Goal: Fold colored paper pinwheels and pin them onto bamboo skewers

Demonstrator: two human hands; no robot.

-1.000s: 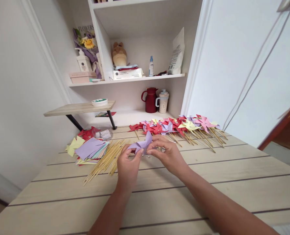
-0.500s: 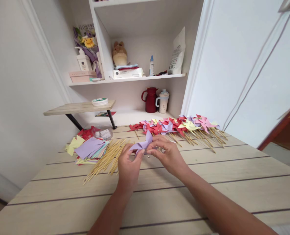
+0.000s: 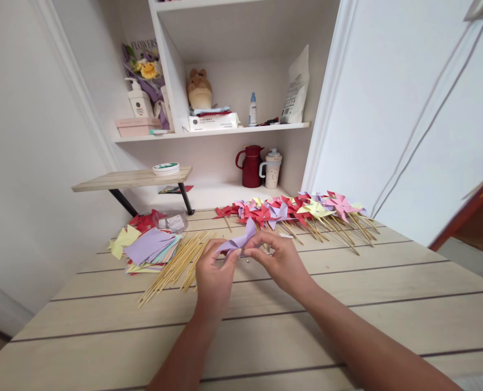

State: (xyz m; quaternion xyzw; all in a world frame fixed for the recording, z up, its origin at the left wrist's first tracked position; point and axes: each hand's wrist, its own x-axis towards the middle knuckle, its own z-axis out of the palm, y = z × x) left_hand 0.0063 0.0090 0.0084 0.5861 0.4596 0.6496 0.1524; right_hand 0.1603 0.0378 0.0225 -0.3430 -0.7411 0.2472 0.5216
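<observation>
A purple paper pinwheel (image 3: 239, 241) with folded blades is held up over the middle of the table, between both hands. My left hand (image 3: 215, 271) pinches it from the left, thumb in front and fingers behind. From the right, my right hand (image 3: 280, 258) grips its edge between thumb and fingers. Whether a pin is at its centre is hidden by the fingertips. A tiny shiny bead (image 3: 248, 261) lies on the wood just below the hands. Thin wooden sticks (image 3: 171, 269) are spread close to my left hand.
Finished pinwheels on sticks (image 3: 314, 210) lie along the back right of the table (image 3: 347, 326). Stacked coloured paper (image 3: 149, 247) and a clear container (image 3: 171, 221) sit at the left, near a small raised shelf (image 3: 114, 180). A red jug (image 3: 252, 167) and a cup (image 3: 272, 169) stand behind.
The purple pinwheel's upper blade has dipped and tilted slightly. Both hands keep their grip in nearly the same place.
</observation>
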